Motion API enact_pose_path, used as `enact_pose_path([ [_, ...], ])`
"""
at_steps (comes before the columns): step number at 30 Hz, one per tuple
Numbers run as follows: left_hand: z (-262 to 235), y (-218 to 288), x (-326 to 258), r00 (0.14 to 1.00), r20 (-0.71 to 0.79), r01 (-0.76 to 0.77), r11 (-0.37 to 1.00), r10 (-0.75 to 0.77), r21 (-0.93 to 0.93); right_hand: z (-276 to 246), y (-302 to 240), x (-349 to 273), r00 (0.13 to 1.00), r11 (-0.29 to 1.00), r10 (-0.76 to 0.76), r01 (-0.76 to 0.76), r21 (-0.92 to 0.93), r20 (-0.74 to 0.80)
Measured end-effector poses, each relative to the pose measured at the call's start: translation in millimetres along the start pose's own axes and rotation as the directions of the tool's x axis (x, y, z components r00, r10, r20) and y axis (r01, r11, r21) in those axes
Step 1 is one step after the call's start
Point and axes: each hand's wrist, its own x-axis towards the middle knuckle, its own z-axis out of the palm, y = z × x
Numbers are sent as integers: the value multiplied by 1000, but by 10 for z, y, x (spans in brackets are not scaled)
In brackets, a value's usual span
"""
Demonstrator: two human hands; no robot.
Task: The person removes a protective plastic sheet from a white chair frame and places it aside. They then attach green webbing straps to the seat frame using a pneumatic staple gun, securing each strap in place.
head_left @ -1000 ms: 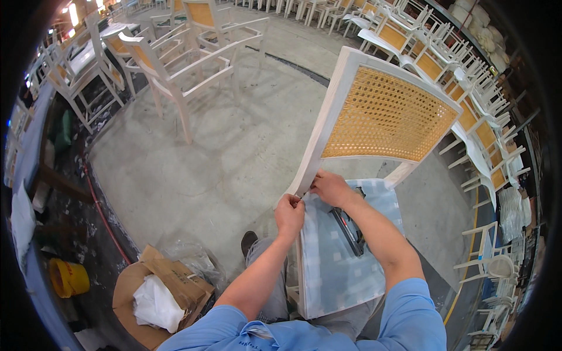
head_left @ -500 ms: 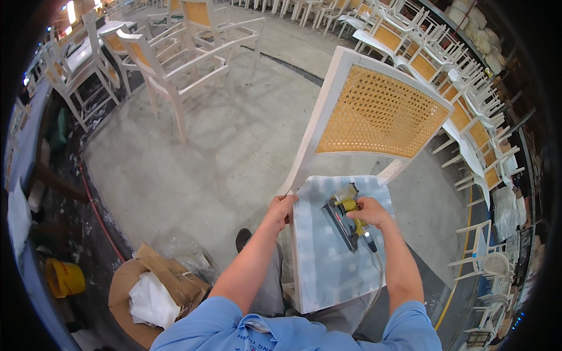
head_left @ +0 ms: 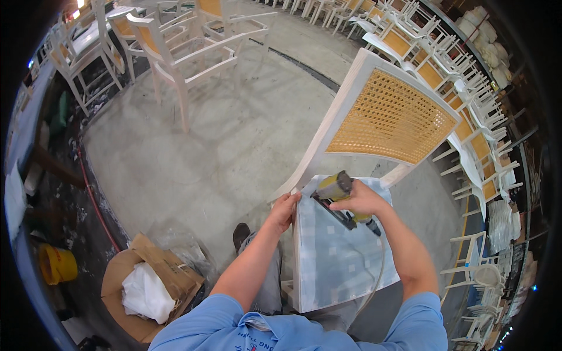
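In front of me a pale wooden chair (head_left: 335, 117) stands with its cane back panel (head_left: 393, 117) at the far side. Light blue-white sheeting (head_left: 333, 257) covers its seat. My right hand (head_left: 364, 200) is closed round a yellow and black pneumatic staple gun (head_left: 335, 186), raised and tilted over the rear left of the seat. The gun's nose is close to the seat's left rear corner; whether it touches cannot be made out. My left hand (head_left: 284, 212) pinches the seat's left edge there, beside the back post, with some fingers hidden below.
An air hose (head_left: 381, 269) runs from the gun across the seat. At lower left are an open cardboard box (head_left: 120, 295) with white material and a yellow bucket (head_left: 57, 264). Armchair frames (head_left: 181, 82) stand at far left; rows of stacked chairs (head_left: 430, 76) line the right.
The staple gun has risen off the seat's middle and moved left toward my left hand, turning as it goes. My left hand stays at the same corner. The view has shifted slightly.
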Motion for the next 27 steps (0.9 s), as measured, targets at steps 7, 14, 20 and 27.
enact_pose_path([
  [7,107,-27,-27,999,35,21,998,-18,-63,81,74,279,981,992,124,-128,20,149],
  [14,95,15,-15,998,52,31,992,-24,-123,184,155,385,986,986,-115,128,-108,117],
  [20,97,17,-36,998,51,48,985,-39,-167,205,130,431,979,971,-146,169,-170,140],
  [27,128,-104,-218,999,-4,-47,983,47,-177,245,-36,463,972,940,-172,211,-267,163],
])
